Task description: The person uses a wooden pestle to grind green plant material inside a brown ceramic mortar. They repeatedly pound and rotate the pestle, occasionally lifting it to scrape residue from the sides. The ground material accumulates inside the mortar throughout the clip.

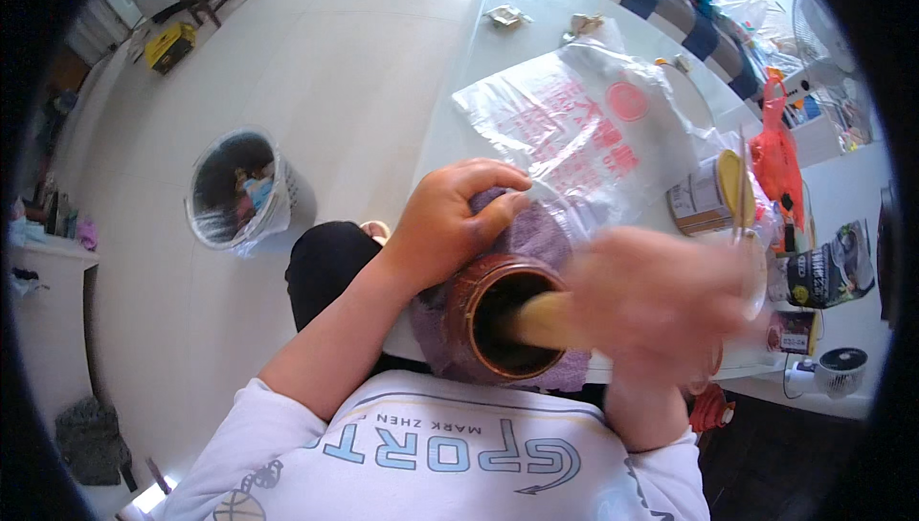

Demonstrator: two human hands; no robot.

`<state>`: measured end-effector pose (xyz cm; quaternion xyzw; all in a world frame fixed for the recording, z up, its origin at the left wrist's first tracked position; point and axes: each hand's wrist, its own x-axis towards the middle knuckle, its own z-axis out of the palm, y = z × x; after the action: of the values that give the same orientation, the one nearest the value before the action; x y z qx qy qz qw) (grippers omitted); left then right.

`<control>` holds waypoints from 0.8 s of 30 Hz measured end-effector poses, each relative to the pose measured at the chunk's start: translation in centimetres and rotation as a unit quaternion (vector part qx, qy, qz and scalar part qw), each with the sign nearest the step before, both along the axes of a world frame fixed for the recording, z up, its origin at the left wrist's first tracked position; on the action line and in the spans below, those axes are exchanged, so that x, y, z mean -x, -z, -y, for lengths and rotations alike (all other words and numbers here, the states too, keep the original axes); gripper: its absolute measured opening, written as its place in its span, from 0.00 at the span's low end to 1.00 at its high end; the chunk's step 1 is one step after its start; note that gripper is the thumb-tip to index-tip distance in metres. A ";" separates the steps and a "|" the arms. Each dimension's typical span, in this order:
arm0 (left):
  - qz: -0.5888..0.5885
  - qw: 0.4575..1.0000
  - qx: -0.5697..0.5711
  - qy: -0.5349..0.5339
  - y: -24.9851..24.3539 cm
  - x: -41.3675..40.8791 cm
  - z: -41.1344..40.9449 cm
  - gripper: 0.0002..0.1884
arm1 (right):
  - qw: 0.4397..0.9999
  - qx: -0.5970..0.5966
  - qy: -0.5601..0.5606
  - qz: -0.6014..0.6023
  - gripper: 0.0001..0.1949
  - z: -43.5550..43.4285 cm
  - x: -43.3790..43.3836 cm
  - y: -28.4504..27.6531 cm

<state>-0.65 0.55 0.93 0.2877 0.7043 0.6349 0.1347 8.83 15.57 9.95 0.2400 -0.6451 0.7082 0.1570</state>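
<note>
A brown glazed jar (459, 320) is tilted, its round mouth facing me, on a purple towel (535, 230) at the table's near edge. My right hand (646, 298), blurred, is closed round a pale, apparently wooden pestle (549, 320). The pestle's lower end is inside the dark jar mouth, and what lies at the bottom is too dark to make out. Just beyond the jar, my left hand (459, 212) grips a fold of the towel between thumb and fingers, its wrist close to the jar's left side.
A printed clear plastic bag (574, 119) spreads over the glass-topped table (495, 26). To the right are a yellow-lidded can (707, 194), a red plastic bag (777, 155), a dark packet (829, 270) and a small fan (841, 370). A waste bin (294, 198) stands on the floor at left.
</note>
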 end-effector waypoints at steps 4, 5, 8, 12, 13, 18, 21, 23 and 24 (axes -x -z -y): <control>0.005 1.000 -0.016 -0.007 0.2 0.0 0.2 0.12 | 0.971 0.041 -0.216 -0.098 0.22 -3.1 1.8 -3.1; 0.002 1.000 -0.013 -0.009 0.0 0.0 0.0 0.12 | 0.969 0.053 -0.218 -0.105 0.23 -3.0 1.6 -3.1; 0.012 1.000 -0.007 0.003 -0.1 0.2 -0.1 0.12 | 0.992 0.080 -0.068 -0.068 0.26 -0.6 0.4 -0.3; 0.004 1.000 -0.011 -0.009 -0.1 0.1 0.1 0.12 | 0.987 0.115 -0.079 -0.084 0.25 -1.3 0.0 -2.5; 0.002 1.000 -0.007 -0.015 -0.1 -0.1 0.1 0.12 | 0.987 0.113 -0.070 -0.095 0.25 -1.1 0.1 -2.7; 0.016 1.000 -0.018 0.000 0.2 0.0 0.2 0.12 | 0.999 0.020 0.030 -0.019 0.22 -0.2 -0.5 -0.6; 0.018 1.000 -0.021 0.005 0.2 0.0 0.0 0.12 | 0.998 0.066 0.012 -0.014 0.25 0.0 -1.1 0.0; 0.006 1.000 -0.005 0.011 -0.2 0.1 -0.2 0.12 | 0.995 0.100 -0.013 -0.016 0.26 0.0 -0.8 0.5; 0.007 1.000 -0.001 0.011 0.1 0.0 -0.2 0.12 | 0.994 0.109 -0.018 -0.020 0.27 -0.1 -0.8 0.4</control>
<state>-0.61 0.72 0.80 0.2915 0.6994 0.6360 0.1461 9.59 15.63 9.56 0.2474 -0.5563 0.7720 0.1827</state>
